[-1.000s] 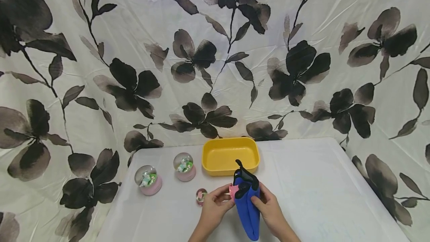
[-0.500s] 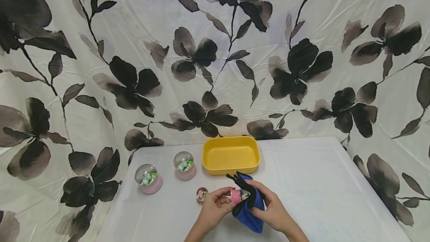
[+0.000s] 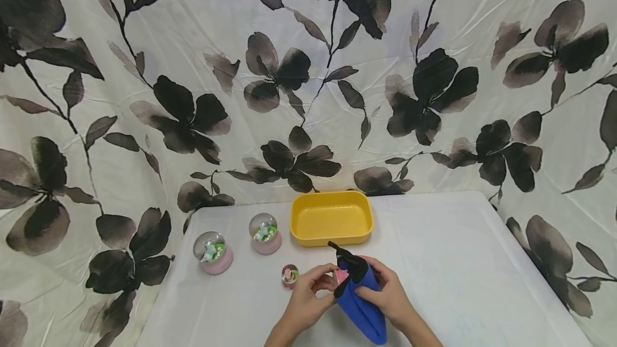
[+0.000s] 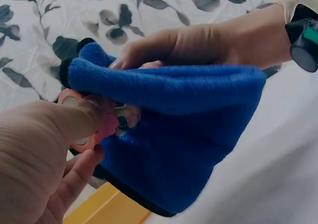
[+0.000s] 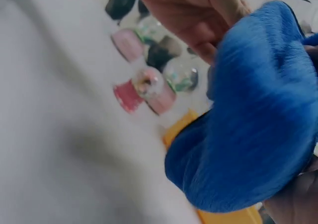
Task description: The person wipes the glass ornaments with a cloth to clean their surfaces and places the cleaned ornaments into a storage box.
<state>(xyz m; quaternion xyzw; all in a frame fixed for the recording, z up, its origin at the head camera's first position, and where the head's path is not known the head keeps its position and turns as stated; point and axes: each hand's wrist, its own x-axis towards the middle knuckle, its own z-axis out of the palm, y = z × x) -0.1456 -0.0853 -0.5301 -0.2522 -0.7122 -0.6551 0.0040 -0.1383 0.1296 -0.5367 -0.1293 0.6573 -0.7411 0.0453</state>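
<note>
Between my hands, in the head view, is a small snow globe (image 3: pixel 340 277) with a pink base. My left hand (image 3: pixel 308 298) pinches that base between thumb and fingers. A blue cloth (image 3: pixel 365 312) with black edging is folded around the globe's clear dome. My right hand (image 3: pixel 392 298) grips the cloth from the right, its thumb on the near side. In the left wrist view the dome (image 4: pixel 130 117) shows inside the fold of the cloth (image 4: pixel 198 100). The right wrist view has the cloth (image 5: pixel 258 110) hiding the held globe.
Two larger snow globes (image 3: pixel 217 264) (image 3: pixel 266 245) with pink bases stand at the left of the white table (image 3: pixel 463 266). A small globe (image 3: pixel 290 276) sits just left of my left hand. Behind my hands is a yellow tray (image 3: pixel 331 240), near the floral backdrop (image 3: pixel 289 84).
Half a second ago the cloth was bunched higher and the dome showed in the head view. Now the cloth hangs lower right and covers the dome there. The left hand keeps its pinch.
</note>
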